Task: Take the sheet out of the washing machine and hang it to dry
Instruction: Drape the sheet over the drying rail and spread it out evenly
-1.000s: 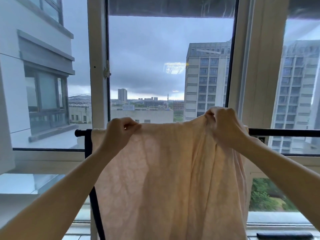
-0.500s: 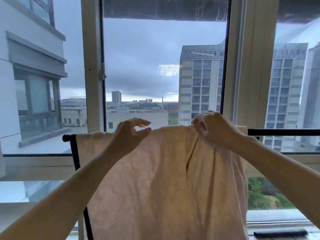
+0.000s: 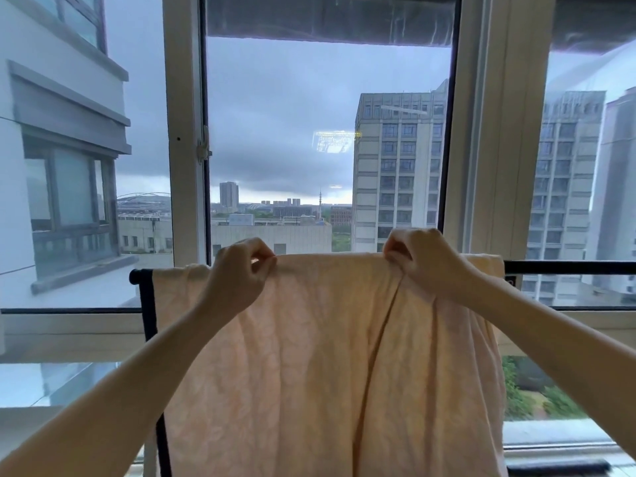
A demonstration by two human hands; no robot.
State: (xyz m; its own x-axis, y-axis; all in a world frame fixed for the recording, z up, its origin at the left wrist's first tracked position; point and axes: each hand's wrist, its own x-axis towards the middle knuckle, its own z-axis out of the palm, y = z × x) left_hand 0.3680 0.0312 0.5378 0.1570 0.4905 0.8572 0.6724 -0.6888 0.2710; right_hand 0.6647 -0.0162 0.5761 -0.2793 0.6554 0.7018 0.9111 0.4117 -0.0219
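A pale peach sheet [image 3: 320, 356] hangs draped over the black horizontal rail [image 3: 564, 267] of a drying rack, in front of a large window. My left hand [image 3: 237, 270] pinches the sheet's top fold near its left part. My right hand [image 3: 423, 259] grips the top fold further right, where the cloth bunches into a long crease running down. Both hands sit at rail height, about a forearm's length apart. The rail under the sheet is hidden; only its left end [image 3: 136, 273] and right stretch show.
The rack's black upright [image 3: 151, 339] drops down at the left edge of the sheet. Window frames [image 3: 184, 132] stand close behind the rail, with a white sill [image 3: 69, 325] below. A dark flat object [image 3: 557, 468] lies low at the right.
My left hand let go and opened half a second ago, then pinched the top fold again further right. My right hand stayed on the sheet. The top edge now lies flatter along the rail.
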